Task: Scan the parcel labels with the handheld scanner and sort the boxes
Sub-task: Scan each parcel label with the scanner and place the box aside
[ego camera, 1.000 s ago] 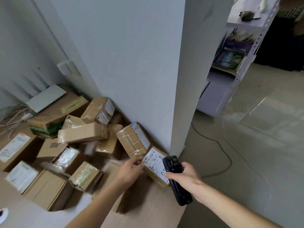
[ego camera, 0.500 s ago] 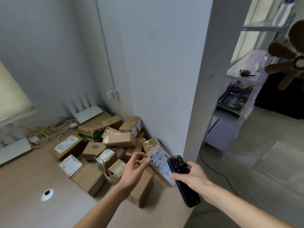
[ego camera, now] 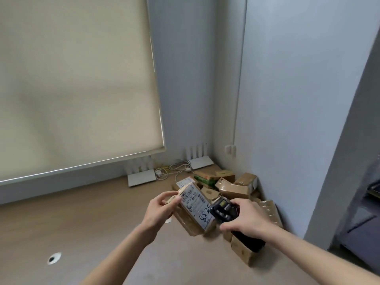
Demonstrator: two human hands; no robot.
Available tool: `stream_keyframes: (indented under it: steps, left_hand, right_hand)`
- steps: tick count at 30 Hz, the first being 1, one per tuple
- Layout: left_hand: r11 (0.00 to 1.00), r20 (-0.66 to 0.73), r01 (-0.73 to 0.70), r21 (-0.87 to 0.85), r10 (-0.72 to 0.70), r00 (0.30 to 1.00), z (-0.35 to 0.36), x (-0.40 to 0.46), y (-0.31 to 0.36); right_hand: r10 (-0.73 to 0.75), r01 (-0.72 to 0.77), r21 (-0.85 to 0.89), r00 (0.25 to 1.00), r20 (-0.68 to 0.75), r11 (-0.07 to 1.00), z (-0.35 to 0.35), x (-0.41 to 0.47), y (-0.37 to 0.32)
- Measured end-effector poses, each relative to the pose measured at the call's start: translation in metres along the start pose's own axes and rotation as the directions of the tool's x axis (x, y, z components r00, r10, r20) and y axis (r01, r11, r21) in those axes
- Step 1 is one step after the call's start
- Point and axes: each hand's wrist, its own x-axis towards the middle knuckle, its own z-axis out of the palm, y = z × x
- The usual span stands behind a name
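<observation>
one brown parcel (ego camera: 193, 210), white label (ego camera: 196, 202) handwritten "882"

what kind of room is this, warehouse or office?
Likely an office corner, not a warehouse: roller blind, two routers with cables on the floor, and parcels piled loosely against the wall.

Parcel (ego camera: 195, 206): brown carton, white label w/ barcodes, held tilted, label up. Scanner (ego camera: 224, 208): black handheld, just beside label. Other cartons (ego camera: 234, 189): piled in corner.
</observation>
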Motion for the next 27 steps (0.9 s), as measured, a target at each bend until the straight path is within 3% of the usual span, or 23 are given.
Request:
stream_keyframes:
  steps: [9,27]
  left_hand:
    - [0.998,-0.267,-0.009,0.070,0.027,0.963,-0.116,-0.073,0.029]
    - [0.998,-0.444,0.014,0.069,0.019,0.896,-0.148,-0.135,0.028]
  right_hand:
    - [-0.244,0.262,-0.318,0.965,0.098,0.911,0.012,-0.012,-0.123]
    - [-0.384,0.425,-0.303,0.904,0.186,0.853,0.022,-0.037,-0.177]
